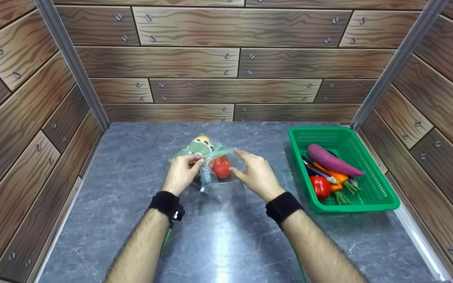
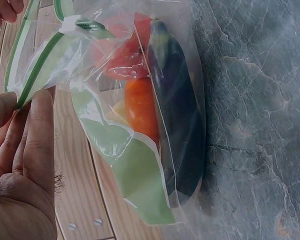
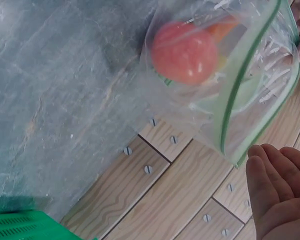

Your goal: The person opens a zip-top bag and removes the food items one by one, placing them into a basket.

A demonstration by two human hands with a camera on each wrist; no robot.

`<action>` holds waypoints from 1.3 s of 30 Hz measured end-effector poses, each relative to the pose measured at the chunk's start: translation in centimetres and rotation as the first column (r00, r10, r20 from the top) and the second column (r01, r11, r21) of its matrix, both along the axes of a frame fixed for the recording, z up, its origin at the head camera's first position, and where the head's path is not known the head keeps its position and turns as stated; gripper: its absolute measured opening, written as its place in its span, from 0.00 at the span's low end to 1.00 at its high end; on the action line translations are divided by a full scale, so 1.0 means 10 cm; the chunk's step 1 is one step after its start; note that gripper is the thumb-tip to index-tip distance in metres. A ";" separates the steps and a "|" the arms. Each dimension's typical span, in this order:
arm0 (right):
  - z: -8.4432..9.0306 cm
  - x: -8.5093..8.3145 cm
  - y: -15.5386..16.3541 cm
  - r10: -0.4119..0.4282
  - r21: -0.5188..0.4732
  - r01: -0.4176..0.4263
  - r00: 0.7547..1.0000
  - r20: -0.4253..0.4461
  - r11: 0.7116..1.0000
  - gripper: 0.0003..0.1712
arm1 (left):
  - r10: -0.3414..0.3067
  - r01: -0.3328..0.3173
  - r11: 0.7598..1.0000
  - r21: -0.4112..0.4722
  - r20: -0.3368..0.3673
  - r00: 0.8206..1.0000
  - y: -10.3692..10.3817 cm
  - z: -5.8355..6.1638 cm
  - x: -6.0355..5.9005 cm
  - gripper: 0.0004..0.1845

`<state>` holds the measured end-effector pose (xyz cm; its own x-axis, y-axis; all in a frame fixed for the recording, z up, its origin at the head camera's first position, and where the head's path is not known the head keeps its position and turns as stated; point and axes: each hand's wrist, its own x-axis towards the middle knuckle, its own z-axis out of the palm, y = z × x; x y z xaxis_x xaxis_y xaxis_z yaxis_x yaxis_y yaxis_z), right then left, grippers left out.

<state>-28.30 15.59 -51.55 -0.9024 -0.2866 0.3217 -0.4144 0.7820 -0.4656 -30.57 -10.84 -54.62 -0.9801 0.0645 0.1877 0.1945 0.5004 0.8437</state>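
A clear zip bag (image 2: 190,115) with a green-lined opening and a green printed panel stands on the table. Inside it are a red tomato (image 1: 221,167), a dark eggplant (image 2: 172,110) and an orange vegetable (image 2: 140,107); the yellow thing behind is mostly hidden. My left hand (image 1: 182,173) pinches the green zip strip (image 2: 37,67) between thumb and fingers, near a white slider (image 2: 72,25). On the other side, my right hand (image 1: 258,173) has its fingers extended and thumb apart, fingertips right at the bag's corner in the right wrist view.
To the right stands a green plastic basket (image 1: 376,204) holding a purple sweet potato (image 1: 332,160), a red bell pepper (image 1: 321,186), a slim eggplant (image 1: 315,169) and orange carrots (image 1: 338,177) with green tops. Wood-patterned panels (image 1: 195,63) enclose the grey table (image 1: 132,188) at the back and sides.
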 end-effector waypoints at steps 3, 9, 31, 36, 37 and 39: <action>-0.05 -0.03 -0.04 0.009 0.018 -0.009 1.000 0.002 1.000 0.37 | -0.003 0.002 1.000 0.001 0.007 1.000 0.01 -0.01 -0.01 0.13; -0.15 -0.09 -0.11 0.030 0.055 -0.032 0.999 0.032 0.998 0.35 | 0.003 -0.003 1.000 -0.003 0.013 1.000 0.01 -0.02 -0.01 0.13; -0.27 -0.09 -0.19 0.070 0.045 -0.069 0.997 -0.013 0.997 0.28 | 0.018 -0.018 1.000 0.006 0.041 0.999 -0.05 -0.06 -0.02 0.14; -0.30 -0.09 -0.22 0.076 0.072 -0.075 0.997 -0.020 0.995 0.27 | 0.021 -0.021 1.000 0.002 0.041 0.999 -0.04 -0.05 -0.01 0.14; -0.30 -0.10 -0.23 0.072 0.078 -0.071 0.997 -0.017 0.994 0.28 | 0.021 -0.021 1.000 0.003 0.043 0.999 -0.04 -0.05 -0.01 0.14; -0.32 -0.11 -0.24 0.062 0.090 -0.061 0.998 -0.011 0.994 0.28 | 0.018 -0.018 1.000 0.005 0.047 0.999 -0.03 -0.04 -0.01 0.14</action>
<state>-29.42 13.23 -54.73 -0.8777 -0.3697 0.3048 -0.4690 0.7931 -0.3885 -30.64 -11.19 -55.02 -0.9889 0.0459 0.1413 0.1453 0.4988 0.8544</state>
